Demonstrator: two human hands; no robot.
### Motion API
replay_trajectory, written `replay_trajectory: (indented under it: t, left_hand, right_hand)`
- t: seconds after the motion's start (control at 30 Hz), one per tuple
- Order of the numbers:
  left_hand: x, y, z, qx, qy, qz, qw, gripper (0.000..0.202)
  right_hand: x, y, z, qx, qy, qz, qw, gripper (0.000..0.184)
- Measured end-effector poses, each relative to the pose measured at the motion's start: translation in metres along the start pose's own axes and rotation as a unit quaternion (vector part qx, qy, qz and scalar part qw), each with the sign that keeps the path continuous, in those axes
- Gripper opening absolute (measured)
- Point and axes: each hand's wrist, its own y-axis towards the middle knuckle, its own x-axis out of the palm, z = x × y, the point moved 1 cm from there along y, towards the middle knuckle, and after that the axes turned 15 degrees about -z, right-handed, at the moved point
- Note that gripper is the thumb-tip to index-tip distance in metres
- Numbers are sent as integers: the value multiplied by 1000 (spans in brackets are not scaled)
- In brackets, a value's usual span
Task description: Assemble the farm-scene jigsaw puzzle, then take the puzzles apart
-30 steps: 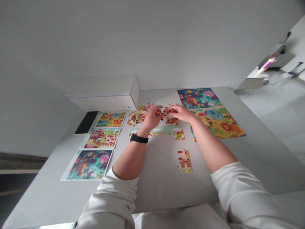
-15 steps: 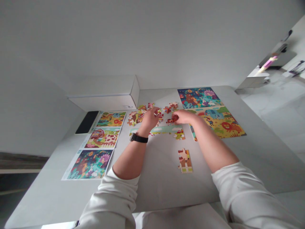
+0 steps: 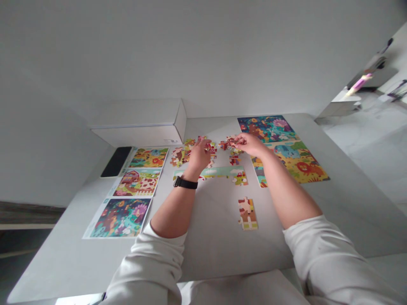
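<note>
Over a cluster of loose puzzle pieces [image 3: 180, 156] is my left hand [image 3: 200, 156], palm down with its fingers apart and nothing seen in them. My right hand [image 3: 251, 145] pinches a puzzle piece [image 3: 234, 144] at the right side of the loose pieces, its fingers partly covering it. A small red and purple piece [image 3: 234, 160] lies just below that hand. In front of both hands stretches a joined strip of puzzle [image 3: 219, 172] with sky and grass. Nearer to me lie joined brown and white pieces [image 3: 247, 214].
To the left, a printed picture sheet [image 3: 127, 195] lies beside a black phone [image 3: 116, 162]. A white box [image 3: 136, 135] stands against the wall. On the right are a finished-looking dark animal puzzle [image 3: 267, 128] and a yellow lion-and-elephant puzzle [image 3: 295, 163].
My right hand has moved up and away from the red piece, toward the pieces farther back. My left hand has barely moved.
</note>
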Motion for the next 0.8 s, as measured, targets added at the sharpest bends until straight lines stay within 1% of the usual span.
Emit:
replay_trajectory:
  t: [0.1, 0.17, 0.23, 0.3, 0.37, 0.47, 0.57, 0.67, 0.8]
  left_hand:
    - [0, 0, 1, -6, 3, -4, 1000, 49]
    - [-1, -1, 2, -10, 9, -5, 1000, 50]
    - [-2, -1, 3, -13, 17, -5, 1000, 51]
    - [-3, -2, 3, -13, 29, -5, 999, 52]
    - [-4, -3, 4, -16, 42, -4, 999, 55]
    - [-4, -6, 5, -26, 69, -10, 997, 58]
    - [-4, -10, 7, -44, 100, -19, 994, 56]
    - [-4, -12, 9, -57, 137, -8, 989, 52]
    - [-3, -13, 11, -54, 145, 9, 988, 45]
  right_hand:
    - [2, 2, 2, 5, 18, 2, 1000, 20]
    - [8, 4, 2, 5, 24, -4, 1000, 19]
    - [15, 4, -1, -2, 15, -15, 1000, 22]
    - [19, 2, -6, 2, -28, -20, 999, 25]
    - [20, -1, -11, 32, -99, -24, 994, 23]
    - [16, -7, -17, 88, -200, -60, 974, 18]
    - [15, -11, -22, 116, -268, -108, 950, 24]
    - [19, -13, -26, 118, -308, -128, 935, 34]
    - [25, -12, -28, 107, -306, -136, 936, 38]
